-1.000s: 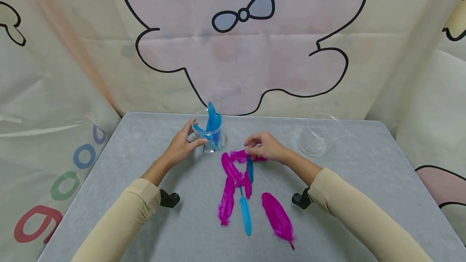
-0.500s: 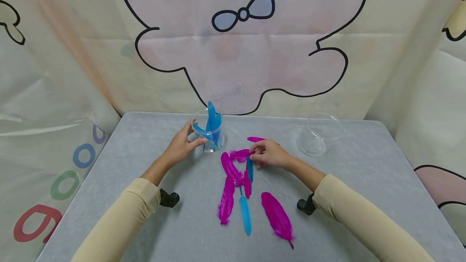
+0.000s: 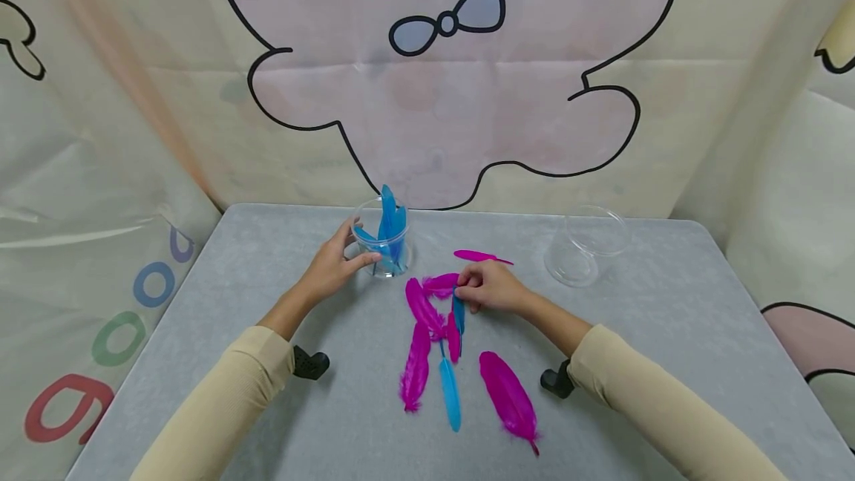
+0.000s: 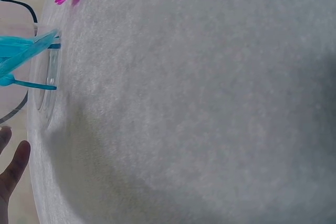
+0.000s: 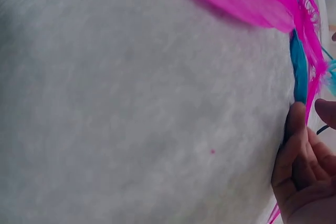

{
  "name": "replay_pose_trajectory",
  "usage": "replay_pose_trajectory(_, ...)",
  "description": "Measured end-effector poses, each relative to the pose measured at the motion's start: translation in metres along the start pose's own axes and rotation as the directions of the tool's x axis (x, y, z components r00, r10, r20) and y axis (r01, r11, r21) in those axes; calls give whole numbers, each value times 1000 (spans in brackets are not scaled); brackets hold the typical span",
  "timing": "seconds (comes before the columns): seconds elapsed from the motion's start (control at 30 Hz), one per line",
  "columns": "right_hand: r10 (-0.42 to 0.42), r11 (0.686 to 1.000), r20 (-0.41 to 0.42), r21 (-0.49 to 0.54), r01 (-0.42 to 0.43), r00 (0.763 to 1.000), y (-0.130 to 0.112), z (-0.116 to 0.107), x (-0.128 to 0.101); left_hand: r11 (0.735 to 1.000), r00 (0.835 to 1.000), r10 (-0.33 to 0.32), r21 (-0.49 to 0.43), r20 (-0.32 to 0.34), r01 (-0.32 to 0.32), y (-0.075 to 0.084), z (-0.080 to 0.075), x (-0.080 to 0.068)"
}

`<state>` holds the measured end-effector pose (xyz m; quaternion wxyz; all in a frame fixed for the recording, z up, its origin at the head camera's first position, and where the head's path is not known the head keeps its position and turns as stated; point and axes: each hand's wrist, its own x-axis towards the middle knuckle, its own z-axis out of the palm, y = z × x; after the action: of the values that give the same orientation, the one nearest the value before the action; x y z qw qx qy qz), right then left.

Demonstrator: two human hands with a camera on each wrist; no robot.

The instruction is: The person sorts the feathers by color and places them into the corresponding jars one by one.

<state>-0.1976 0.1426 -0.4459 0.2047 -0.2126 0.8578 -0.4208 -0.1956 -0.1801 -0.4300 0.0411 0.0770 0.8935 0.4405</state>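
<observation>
My left hand (image 3: 332, 267) curls round the left side of a clear plastic cup (image 3: 404, 261), thumb in front and fingers behind. Several blue feathers (image 3: 392, 223) stand in this cup. My right hand (image 3: 496, 288) is low over the table, its fingertips right at the upper end of a dark blue feather (image 3: 458, 315). In the right wrist view, one fingertip meets that blue feather (image 5: 298, 77), while a gap shows between it and the neighbouring digit. Magenta feathers (image 3: 421, 306) lie around it, and a lighter blue feather (image 3: 450, 394) lies nearer to me.
A magenta feather (image 3: 482, 255) lies just beyond my right hand, and a large one (image 3: 509, 401) rests at the near right. A second clear cup (image 3: 573, 262) stands at the back right. Behind the grey table (image 3: 634, 362) hangs a printed cloth (image 3: 508, 110).
My right hand has let go of a magenta feather, which now lies farther back, and has shifted slightly right and down beside the dark blue feather. The left hand has stayed at the cup.
</observation>
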Motion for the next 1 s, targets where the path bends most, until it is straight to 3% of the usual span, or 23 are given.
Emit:
replay_pose_trajectory(0.2,40,997,-49,-68,-43,998,-5,5,3,1000,1000,12,-1,3,-12,0,1,0)
replay_pose_trajectory(0.57,37,977,-88,-206,-55,995,-14,10,5,1000,1000,15,-15,-5,-15,-3,2,0)
replay_pose_trajectory(1.0,24,991,-38,-127,-28,999,-11,3,2,1000,1000,-10,-11,-1,10,-1,1,0)
